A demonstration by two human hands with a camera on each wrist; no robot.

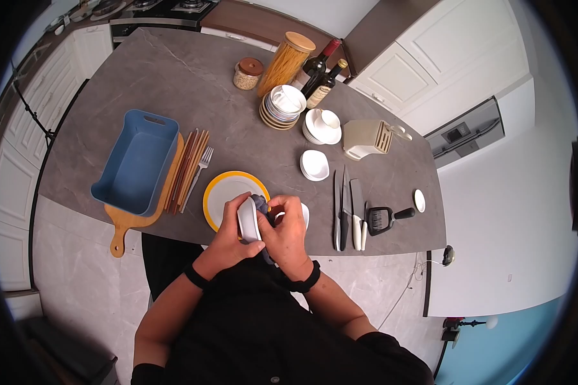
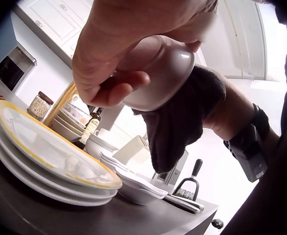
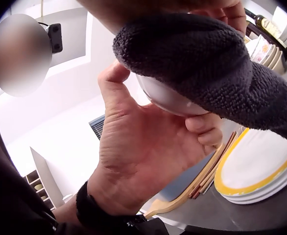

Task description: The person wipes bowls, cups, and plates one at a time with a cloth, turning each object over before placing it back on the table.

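Observation:
A small white bowl point(image 1: 248, 220) is held up in front of the body, tilted on its side, above the plate stack's near edge. The left hand point(image 1: 228, 242) grips the bowl, fingers and thumb round its rim; the left wrist view shows this hand point(image 2: 111, 54) on the bowl point(image 2: 165, 73). The right hand point(image 1: 288, 234) holds a dark grey cloth point(image 1: 261, 204) against the bowl. In the right wrist view the thick cloth point(image 3: 197, 68) covers much of the bowl point(image 3: 168, 98). White plates with a yellow-rimmed one point(image 1: 219, 192) on top lie just beyond the hands.
On the left are a blue basket point(image 1: 138, 163), cutting board point(image 1: 118, 237), chopsticks and a fork point(image 1: 202, 163). Bowls point(image 1: 315, 165), stacked dishes, a pasta jar point(image 1: 286, 61) and bottles stand behind. Knives point(image 1: 345, 212), a black spatula point(image 1: 380, 220) and a knife block point(image 1: 364, 138) are at right.

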